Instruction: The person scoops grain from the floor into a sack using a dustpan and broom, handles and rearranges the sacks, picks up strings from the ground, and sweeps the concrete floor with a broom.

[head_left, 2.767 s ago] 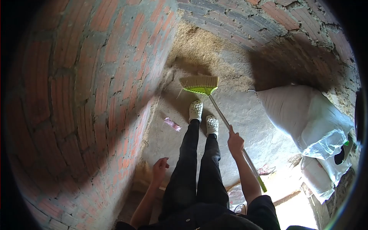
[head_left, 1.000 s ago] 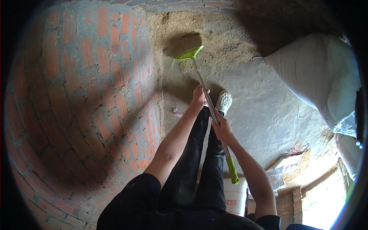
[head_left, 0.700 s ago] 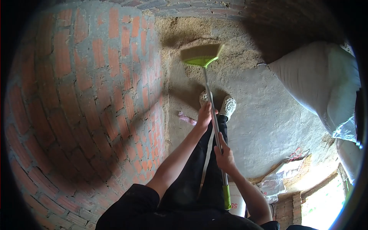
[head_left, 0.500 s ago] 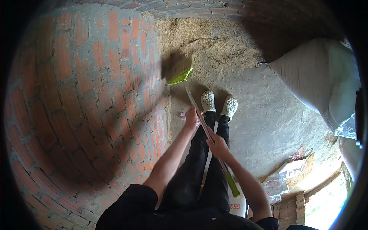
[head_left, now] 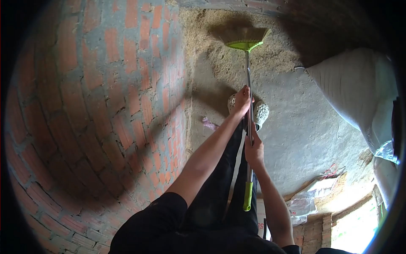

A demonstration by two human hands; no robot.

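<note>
While its bristles (head_left: 247, 34) touch or hover just over the loose grain-like litter (head_left: 203, 36) (which of the two cannot be told), the broom (head_left: 248, 74) stretches from near the far edge of the floor (head_left: 296, 127) back toward the person's body. Its green head (head_left: 244, 45) is turned broadside to the far wall, and its pale metal handle runs almost straight back to a green grip (head_left: 248, 197) in front of the dark trousers (head_left: 243, 186).

The left hand (head_left: 242, 101) is closed around the handle at about its middle, nearer the head. The right hand (head_left: 254, 150) holds it lower down, above the grip, one digit lying up along the shaft; its other fingers are partly hidden.

Below the left hand and beside the handle show two pale textured shoes (head_left: 262, 113), one partly covered by the hand. A crumpled pink wrapper (head_left: 209, 123) lies near the floor's left edge, along which rises a brick wall (head_left: 110, 110). The litter is thickest toward the far left corner. At the right edge slumps a large whitish sack (head_left: 359, 89); toward the near right corner lies a flattened plastic bag (head_left: 305, 199), close to a bright opening (head_left: 355, 228).
</note>
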